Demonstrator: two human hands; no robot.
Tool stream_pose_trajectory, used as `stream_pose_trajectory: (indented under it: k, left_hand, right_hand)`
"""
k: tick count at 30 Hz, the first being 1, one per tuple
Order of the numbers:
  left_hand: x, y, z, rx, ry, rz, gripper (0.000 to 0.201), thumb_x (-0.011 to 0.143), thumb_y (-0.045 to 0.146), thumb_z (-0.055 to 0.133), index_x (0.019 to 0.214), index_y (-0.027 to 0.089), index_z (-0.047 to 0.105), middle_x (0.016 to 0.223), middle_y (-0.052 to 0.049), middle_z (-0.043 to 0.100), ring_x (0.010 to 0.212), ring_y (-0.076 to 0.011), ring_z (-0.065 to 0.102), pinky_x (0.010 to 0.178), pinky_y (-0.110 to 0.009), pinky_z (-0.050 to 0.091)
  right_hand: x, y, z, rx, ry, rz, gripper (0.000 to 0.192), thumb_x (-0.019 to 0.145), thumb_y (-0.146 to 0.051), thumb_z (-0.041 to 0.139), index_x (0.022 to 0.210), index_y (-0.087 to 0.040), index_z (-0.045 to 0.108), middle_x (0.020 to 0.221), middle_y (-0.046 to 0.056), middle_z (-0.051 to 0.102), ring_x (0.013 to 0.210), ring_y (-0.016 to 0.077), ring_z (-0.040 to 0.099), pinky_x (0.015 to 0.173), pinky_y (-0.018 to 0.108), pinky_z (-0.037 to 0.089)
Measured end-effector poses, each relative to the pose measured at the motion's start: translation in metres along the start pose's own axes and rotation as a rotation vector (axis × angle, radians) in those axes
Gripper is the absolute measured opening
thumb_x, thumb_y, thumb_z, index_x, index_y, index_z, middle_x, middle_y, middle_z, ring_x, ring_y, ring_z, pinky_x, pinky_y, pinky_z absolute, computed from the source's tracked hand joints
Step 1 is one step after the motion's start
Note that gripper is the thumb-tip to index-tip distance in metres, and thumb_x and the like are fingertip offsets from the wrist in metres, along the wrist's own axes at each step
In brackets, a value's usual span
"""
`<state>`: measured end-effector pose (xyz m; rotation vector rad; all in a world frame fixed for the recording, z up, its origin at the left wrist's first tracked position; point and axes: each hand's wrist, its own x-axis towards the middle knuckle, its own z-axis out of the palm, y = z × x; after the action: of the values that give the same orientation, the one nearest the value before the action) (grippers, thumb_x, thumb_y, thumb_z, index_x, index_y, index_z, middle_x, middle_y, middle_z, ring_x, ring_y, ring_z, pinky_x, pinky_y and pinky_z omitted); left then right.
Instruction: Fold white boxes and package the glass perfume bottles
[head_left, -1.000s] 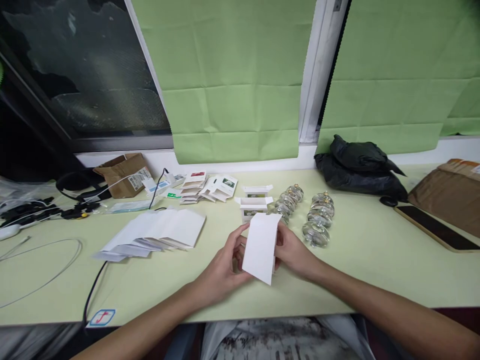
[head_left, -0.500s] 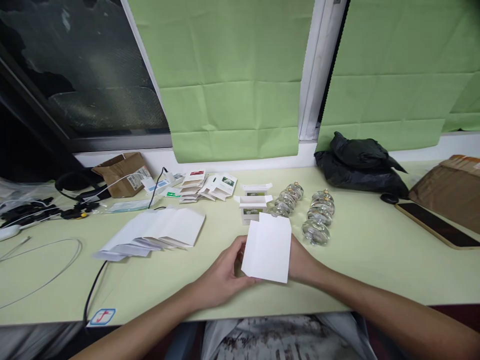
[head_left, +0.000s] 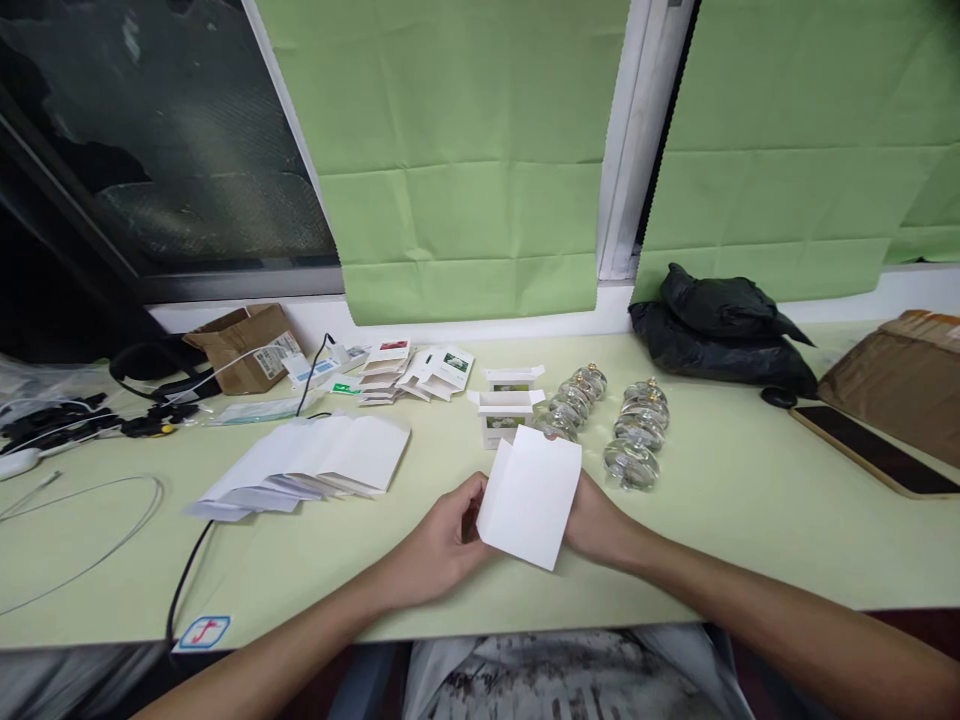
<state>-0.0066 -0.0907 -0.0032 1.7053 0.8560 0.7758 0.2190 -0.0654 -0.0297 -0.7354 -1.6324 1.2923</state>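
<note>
We see a white, rectangular, folded-card carton (head_left: 531, 502) at 2 o'clock from the left hand (head_left: 442, 540), clamped on its near-side edge. From the right hand (head_left: 598, 522) it's between 9 and 10; fingers hidden behind, grip we can't tell.

The box (head_left: 529, 505) looked like smooth, matt card; the jars (head_left: 631, 465) were clear and glossy, glass or plastic. The bag (head_left: 720, 345) was wrinkled plastic, the blinds (head_left: 472, 210) creased matt cloth, the carton (head_left: 247, 362) dull cardboard.
</note>
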Motion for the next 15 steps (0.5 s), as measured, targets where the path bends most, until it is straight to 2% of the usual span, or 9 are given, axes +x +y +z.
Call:
stream_pose_trajectory:
  k: [3,6,11,15]
  left_hand:
    - [0.003,-0.002,-0.002,-0.092,-0.013,0.02,0.035,0.095,0.044,0.073,0.118,0.019,0.065,0.118,-0.01,0.071,0.111,-0.0269,0.065,0.097,-0.038,0.051]
    - [0.007,-0.003,-0.006,-0.121,0.031,0.026,0.041,0.093,0.049,0.074,0.12,0.019,0.066,0.119,-0.011,0.072,0.111,-0.0279,0.065,0.099,-0.039,0.05]
    - [0.011,-0.008,-0.011,-0.111,0.125,-0.007,0.041,0.09,0.053,0.075,0.11,0.018,0.069,0.107,-0.008,0.074,0.101,-0.0268,0.066,0.094,-0.037,0.051]
    - [0.01,-0.013,-0.01,-0.093,0.161,-0.017,0.028,0.092,0.044,0.073,0.1,0.018,0.067,0.089,-0.004,0.07,0.081,-0.0201,0.063,0.084,-0.034,0.052]
  right_hand:
    - [0.001,-0.003,0.0,0.0,0.034,-0.034,0.035,0.092,-0.037,0.077,0.122,-0.023,0.065,0.121,0.01,0.074,0.11,0.0297,0.07,0.097,0.048,0.058]
    - [0.002,-0.002,-0.002,0.041,0.049,-0.013,0.049,0.093,-0.044,0.078,0.133,-0.024,0.058,0.133,0.011,0.07,0.119,0.0297,0.066,0.105,0.049,0.054]
    - [0.0,-0.003,0.0,0.157,-0.06,0.058,0.05,0.098,-0.05,0.072,0.138,-0.024,0.057,0.136,0.011,0.069,0.123,0.0281,0.066,0.11,0.047,0.051]
    - [-0.001,-0.001,0.006,0.192,-0.094,0.04,0.062,0.09,-0.049,0.081,0.14,-0.024,0.054,0.139,0.012,0.067,0.124,0.029,0.065,0.107,0.046,0.053]
